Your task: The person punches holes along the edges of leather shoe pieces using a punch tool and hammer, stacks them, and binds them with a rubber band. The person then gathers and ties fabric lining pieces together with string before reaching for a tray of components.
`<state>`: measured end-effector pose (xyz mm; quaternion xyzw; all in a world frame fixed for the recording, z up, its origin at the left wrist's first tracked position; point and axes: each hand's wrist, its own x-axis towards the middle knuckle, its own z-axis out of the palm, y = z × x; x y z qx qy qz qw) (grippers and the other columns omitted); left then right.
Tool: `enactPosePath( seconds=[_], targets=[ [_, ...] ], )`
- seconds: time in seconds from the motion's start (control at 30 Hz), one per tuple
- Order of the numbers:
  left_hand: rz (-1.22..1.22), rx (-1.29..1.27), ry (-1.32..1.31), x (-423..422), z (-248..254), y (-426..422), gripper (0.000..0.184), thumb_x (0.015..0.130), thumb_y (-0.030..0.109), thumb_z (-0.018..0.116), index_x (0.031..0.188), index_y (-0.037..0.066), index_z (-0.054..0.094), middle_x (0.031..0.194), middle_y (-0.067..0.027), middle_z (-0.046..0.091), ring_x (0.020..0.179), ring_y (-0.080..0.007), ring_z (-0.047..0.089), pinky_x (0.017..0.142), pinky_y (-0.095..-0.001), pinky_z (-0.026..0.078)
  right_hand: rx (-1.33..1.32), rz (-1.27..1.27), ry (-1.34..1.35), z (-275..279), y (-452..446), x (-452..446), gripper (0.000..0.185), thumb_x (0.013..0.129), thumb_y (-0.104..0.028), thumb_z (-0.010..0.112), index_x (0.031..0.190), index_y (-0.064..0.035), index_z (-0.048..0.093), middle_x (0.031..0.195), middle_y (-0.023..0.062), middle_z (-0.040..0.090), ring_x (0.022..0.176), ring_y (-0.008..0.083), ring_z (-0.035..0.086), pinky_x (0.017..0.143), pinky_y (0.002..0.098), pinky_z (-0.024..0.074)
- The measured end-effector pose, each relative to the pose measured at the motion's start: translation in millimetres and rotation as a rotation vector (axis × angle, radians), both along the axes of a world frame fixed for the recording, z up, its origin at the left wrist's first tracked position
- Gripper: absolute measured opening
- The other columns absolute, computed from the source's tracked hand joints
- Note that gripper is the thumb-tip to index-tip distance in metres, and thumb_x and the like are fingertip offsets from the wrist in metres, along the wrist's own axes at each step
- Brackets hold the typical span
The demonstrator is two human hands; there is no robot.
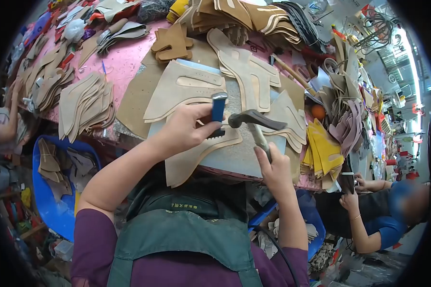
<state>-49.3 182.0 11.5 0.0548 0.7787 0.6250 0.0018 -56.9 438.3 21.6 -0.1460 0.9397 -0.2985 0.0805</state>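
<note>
Plainly, the left hand (190,126) clasps a punch (218,109) in its fingers over the near leather piece (187,163), the right hand (277,170) grips a hammer (257,118); an off-centre blow could strike the left fingers

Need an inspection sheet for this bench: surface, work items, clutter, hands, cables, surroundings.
Surface: pink worktop, pale grey flat board at the near edge.
Job's things: blue metal punch, toothed end down over a flat beige cut piece, contact unclear; black-headed hammer with pale handle alongside.
Clutter: stacked beige pieces left, yellow pieces right.
Hands: left hand grips punch; right hand grips hammer.
Cables: black cord beside the right forearm.
Surroundings: blue plastic tub left; co-worker right.
</note>
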Motion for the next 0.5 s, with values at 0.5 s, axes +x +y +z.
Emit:
enactPosePath(
  seconds=[0.5],
  targets=[
    [0.082, -0.060, 0.106, -3.7, -14.1, 14.4, 0.009, 0.082, 0.000, 0.063, 0.090, -0.003, 0.065, 0.077, -0.0088, 0.067, 0.063, -0.0158, 0.057, 0.060, -0.0265, 0.047, -0.006, -0.003, -0.010, -12.7, 20.6, 15.3, 0.029, 0.093, -0.028, 0.061, 0.087, -0.0013, 0.052, 0.060, 0.0168, 0.057, 0.050, 0.0356, 0.050, 0.051, 0.0423, 0.0405]
  ],
)
